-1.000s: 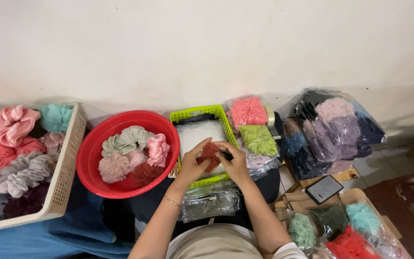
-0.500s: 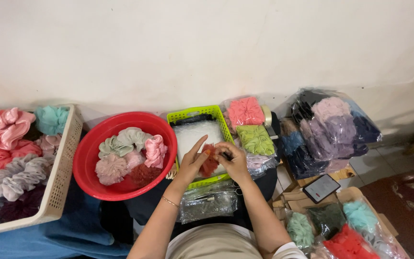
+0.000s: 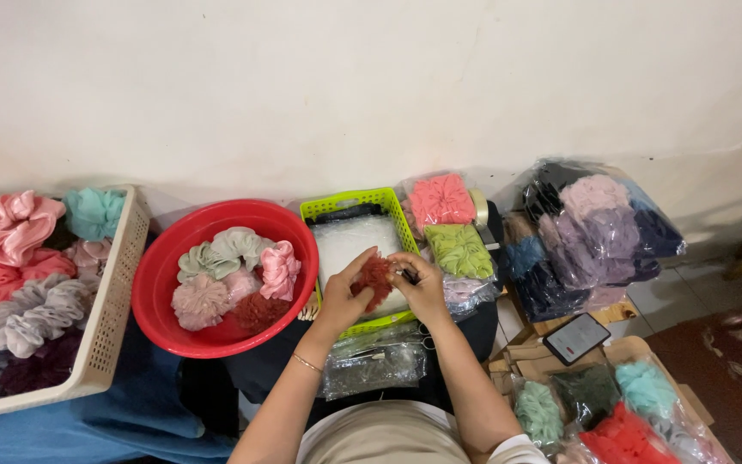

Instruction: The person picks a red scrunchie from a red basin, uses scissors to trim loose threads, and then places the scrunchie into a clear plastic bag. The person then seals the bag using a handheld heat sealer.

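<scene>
Fingers of both hands meet at centre frame: I see my left hand (image 3: 345,296) and right hand (image 3: 422,288) pinched together on a dark red scrunchie (image 3: 374,277), which sits between them, its ruffled bulk nearer the left palm, above the green basket (image 3: 345,204). Left of that lies the red bowl (image 3: 165,283) of scrunchies; further left, the beige basket (image 3: 118,292). Against the earlier frame, the left thumb has closed down onto the fabric; the scrunchie has barely shifted.
</scene>
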